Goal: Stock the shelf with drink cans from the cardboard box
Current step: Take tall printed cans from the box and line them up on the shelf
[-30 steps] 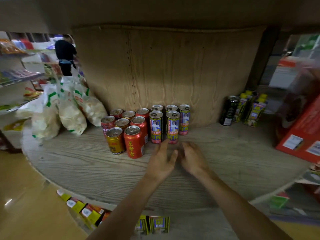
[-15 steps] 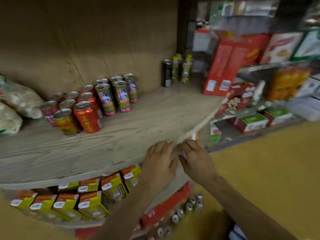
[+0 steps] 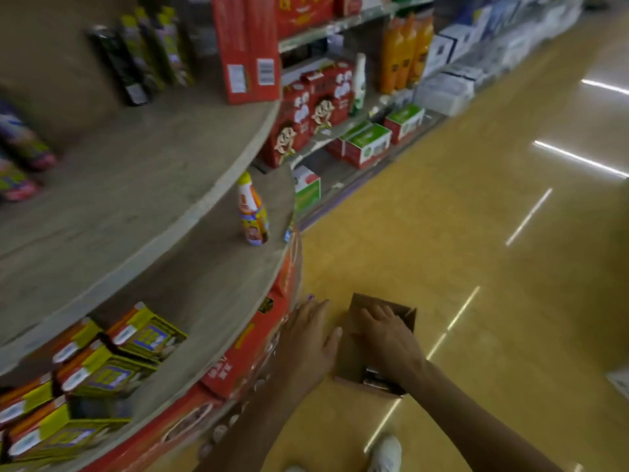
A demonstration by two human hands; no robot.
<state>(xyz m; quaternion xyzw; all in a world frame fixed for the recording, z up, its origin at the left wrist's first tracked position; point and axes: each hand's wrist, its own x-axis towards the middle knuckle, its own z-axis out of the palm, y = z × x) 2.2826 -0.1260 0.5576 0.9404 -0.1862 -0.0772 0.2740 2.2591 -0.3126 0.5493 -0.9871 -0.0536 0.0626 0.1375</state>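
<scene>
The open cardboard box (image 3: 405, 315) stands on the yellow floor beside the round shelf unit. My right hand (image 3: 384, 332) reaches down over its opening with fingers spread and relaxed, holding nothing. My left hand (image 3: 306, 335) hovers just left of the box, fingers straight, next to the lower shelf edge. Dark can tops (image 3: 374, 381) show inside the box near its front wall. The wooden upper shelf (image 3: 143, 172) curves across the left; blurred cans (image 3: 20, 155) stand at its far left edge.
Dark and yellow-capped bottles (image 3: 143, 56) and a red carton (image 3: 248, 46) stand at the shelf's back. A small orange bottle (image 3: 253, 212) stands on the lower tier (image 3: 204, 301), with yellow-orange cartons (image 3: 112, 362) beneath. Side racks hold boxed goods (image 3: 367, 141). My white shoe (image 3: 386, 453) is below.
My view swung from the shelf down to the floor. Both hands left the shelf edge and dropped to the cardboard box, the right one over its opening.
</scene>
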